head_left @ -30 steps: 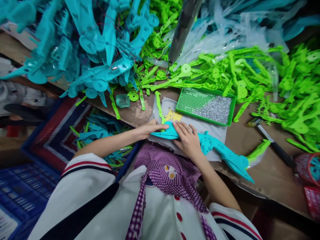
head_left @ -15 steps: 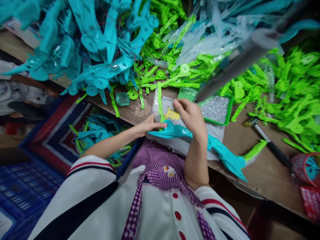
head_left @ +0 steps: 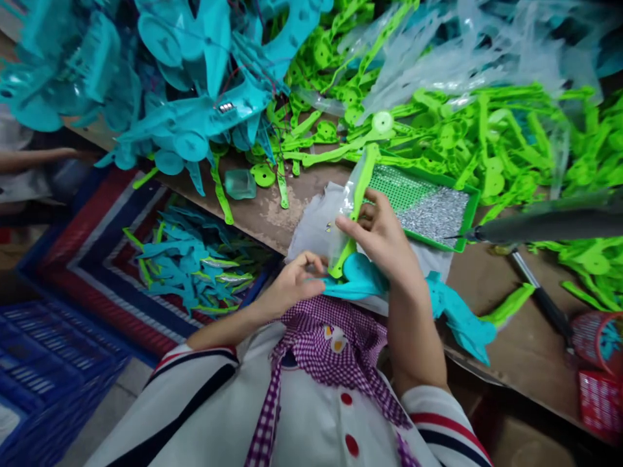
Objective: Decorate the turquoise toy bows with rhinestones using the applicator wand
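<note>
A long teal plastic part lies at the table's front edge, passing under my right wrist. My right hand grips a lime-green arm with a clear plastic side between thumb and fingers. That arm stands up from the teal part's round left end, its lower end touching it. My left hand is beside the teal part's left tip, fingers loosely curled and apart from the thumb. Whether it touches the tip is hard to tell. Beneath lies a grey cloth. A second green arm sticks out at the teal part's right end.
A green tray of small metal screws sits behind my right hand. A dark power screwdriver reaches in from the right. A hammer lies on the table. Teal parts and green parts heap behind. A crate stands lower left.
My left hand has let go of the joint between the teal part and green arm. My right hand has taken hold of the green arm. The screwdriver has swung to the right.
</note>
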